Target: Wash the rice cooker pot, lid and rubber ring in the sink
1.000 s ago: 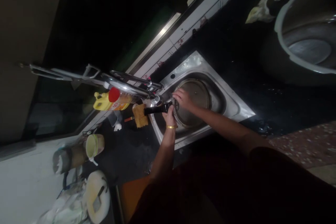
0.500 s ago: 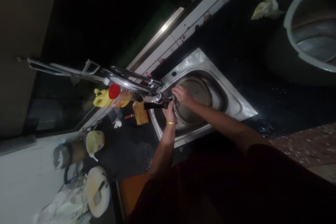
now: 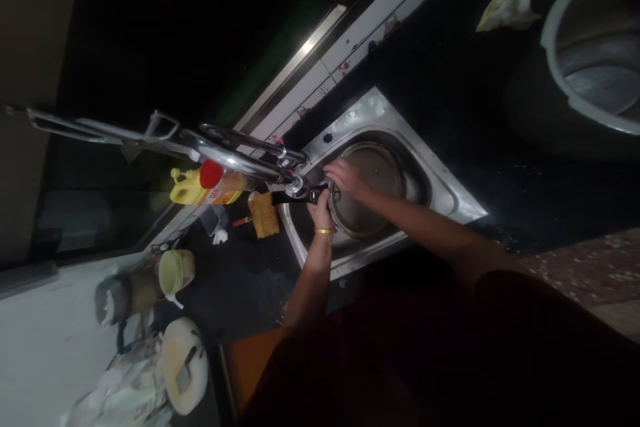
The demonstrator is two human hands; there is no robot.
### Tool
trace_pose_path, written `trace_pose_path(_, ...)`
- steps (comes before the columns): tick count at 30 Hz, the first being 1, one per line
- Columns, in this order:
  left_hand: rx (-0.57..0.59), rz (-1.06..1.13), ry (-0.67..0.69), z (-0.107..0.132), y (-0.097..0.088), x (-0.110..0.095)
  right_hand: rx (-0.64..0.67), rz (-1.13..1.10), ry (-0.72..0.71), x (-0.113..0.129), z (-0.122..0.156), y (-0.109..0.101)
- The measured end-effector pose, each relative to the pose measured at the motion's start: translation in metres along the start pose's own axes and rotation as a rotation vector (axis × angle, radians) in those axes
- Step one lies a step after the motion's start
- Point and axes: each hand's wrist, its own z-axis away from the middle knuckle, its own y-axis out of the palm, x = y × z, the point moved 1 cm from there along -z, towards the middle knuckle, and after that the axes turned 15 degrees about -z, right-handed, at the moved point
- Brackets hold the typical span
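Note:
A round metal pressure cooker lid point(image 3: 373, 197) is held tilted in the steel sink point(image 3: 375, 107), its black handle point(image 3: 295, 197) pointing left past the sink's edge. My left hand point(image 3: 323, 213), with a yellow bangle at the wrist, is closed around the lid where the handle joins it, thumb on top. My right hand point(image 3: 346, 177) is at the lid's upper left rim, above the left hand, its fingers bent and pressed together. Whether anything is under those fingers is hidden. The chrome tap point(image 3: 240, 163) reaches in from the left, close above the handle.
A yellow bottle with a red cap point(image 3: 211, 175) and a brown sponge-like block point(image 3: 264, 215) stand left of the sink. A large metal pot point(image 3: 555, 53) is at the right. A cup point(image 3: 173, 271) and a pale bowl point(image 3: 197, 373) are at lower left.
The whole view has shifted slightly, so things appear a little further left. Both hands stay at the lid's rim and handle, with the right fingers moved only slightly.

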Motion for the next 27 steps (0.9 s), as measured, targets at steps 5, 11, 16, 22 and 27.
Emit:
trace_pose_path(5, -0.024, 0.001, -0.035, 0.000, -0.004, 0.004, 0.062, -0.043, 0.027, -0.003, 0.021, 0.009)
trace_pose_path(11, -0.006, 0.034, -0.029, 0.001, -0.004, 0.005, -0.022, -0.068, 0.068, 0.003, 0.020, 0.008)
trace_pose_path(16, -0.047, 0.021, -0.088, 0.001, -0.003, 0.005, -0.049, -0.081, 0.162, -0.001, 0.043, 0.004)
trace_pose_path(22, -0.014, 0.028, -0.031, 0.004, -0.001, 0.003, -0.078, 0.016, 0.118, 0.000, -0.013, -0.007)
trace_pose_path(27, -0.031, 0.011, -0.055, 0.008, -0.004, 0.001, -0.197, 0.092, 0.187, -0.004, -0.035, -0.010)
